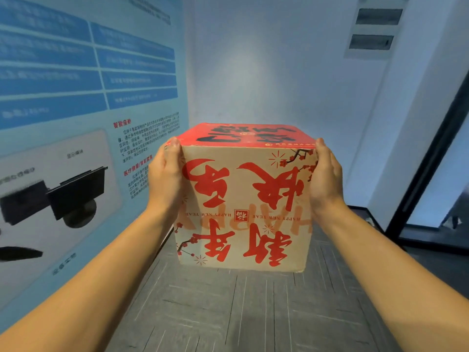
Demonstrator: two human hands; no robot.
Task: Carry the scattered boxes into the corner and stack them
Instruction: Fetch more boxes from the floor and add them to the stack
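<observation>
A cardboard box (243, 204) with a red top and large red characters, printed upside down, is held straight ahead of me over the grey floor. My left hand (166, 174) presses flat on its left side, thumb lying along the near upper edge. My right hand (326, 174) presses on the right side the same way. The fingers of both hands are hidden behind the box. No other box is in sight. The room corner (190, 107) lies just beyond the box, a little to the left.
A blue wall poster (76, 97) with text and product pictures runs along the left. A white wall with a panel cabinet (375, 29) stands ahead on the right. A dark-framed glass door (441, 179) is at the far right. Grey plank floor (241, 313) stretches below.
</observation>
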